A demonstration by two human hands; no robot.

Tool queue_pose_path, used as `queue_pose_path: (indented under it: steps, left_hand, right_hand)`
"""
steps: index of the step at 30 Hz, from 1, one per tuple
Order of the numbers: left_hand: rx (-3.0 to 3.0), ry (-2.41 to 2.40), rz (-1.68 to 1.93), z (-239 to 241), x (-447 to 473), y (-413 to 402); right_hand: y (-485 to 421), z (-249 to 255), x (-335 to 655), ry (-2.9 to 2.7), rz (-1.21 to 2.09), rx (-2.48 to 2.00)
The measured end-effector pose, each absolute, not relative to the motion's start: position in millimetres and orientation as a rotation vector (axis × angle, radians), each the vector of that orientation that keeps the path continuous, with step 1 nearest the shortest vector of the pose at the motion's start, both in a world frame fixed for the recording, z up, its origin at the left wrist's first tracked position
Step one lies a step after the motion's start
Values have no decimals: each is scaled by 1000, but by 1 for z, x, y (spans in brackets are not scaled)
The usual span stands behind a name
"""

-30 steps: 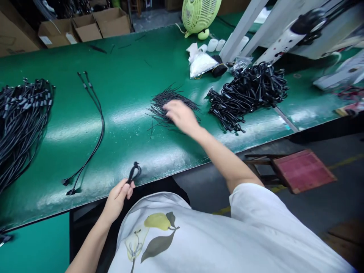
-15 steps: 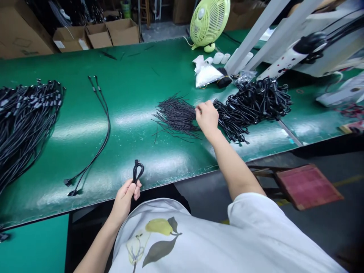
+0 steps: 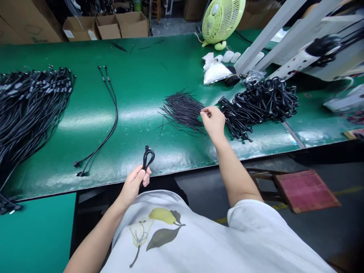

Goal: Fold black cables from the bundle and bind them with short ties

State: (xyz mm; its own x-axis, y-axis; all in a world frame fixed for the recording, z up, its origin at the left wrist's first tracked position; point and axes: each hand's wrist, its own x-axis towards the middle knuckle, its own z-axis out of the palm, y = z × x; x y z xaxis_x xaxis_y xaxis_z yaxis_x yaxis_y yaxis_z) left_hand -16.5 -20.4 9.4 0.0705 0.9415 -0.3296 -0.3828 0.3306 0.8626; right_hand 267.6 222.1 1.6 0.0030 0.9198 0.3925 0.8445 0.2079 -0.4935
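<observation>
A folded black cable (image 3: 148,156) stands up out of my left hand (image 3: 136,182), which is closed round its lower part near the table's front edge. The cable's loop and an angled plug show above my fingers. My right hand (image 3: 214,122) is at the right edge of a pile of thin black twist ties (image 3: 183,110), thumb and fingertips pinched together. Whatever is between those fingertips is too small to make out. Just right of that hand lies a heap of bundled black cables (image 3: 256,106).
Two loose cables (image 3: 116,110) lie lengthwise on the green table (image 3: 136,76). A large stack of cables (image 3: 34,102) covers its left end. Behind are a white plastic bag (image 3: 216,72), a green fan (image 3: 223,21) and grey posts (image 3: 263,34). A red-seated stool (image 3: 308,190) stands at right.
The view has shifted, so the table's things appear further right. My right hand stays at the twist-tie pile, its fingertips slightly clear of the strands. My left hand still holds the folded cable.
</observation>
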Motion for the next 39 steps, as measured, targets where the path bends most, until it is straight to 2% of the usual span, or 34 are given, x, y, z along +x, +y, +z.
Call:
queue_pose_path:
  steps: [13,29,31,37,39]
  left_hand:
    - [638,1064,1164,9,-28,-35]
    - [548,1025,1193,7,-24,-32]
    - [512,1023,1204,9,-20,-31]
    - [465,1038,1242,11,-12,-22]
    - [541,1133,1275,7,-13,-21]
  right_hand:
    - [213,-19,252,-1922,224,-1719]
    - [170,0,220,-1937,423,-1557]
    - [154,3,207,-2016,538,-1469]
    - [72,-4,152,-2386,1173,-971]
    - [55,-3,141,-2438,1146,-887]
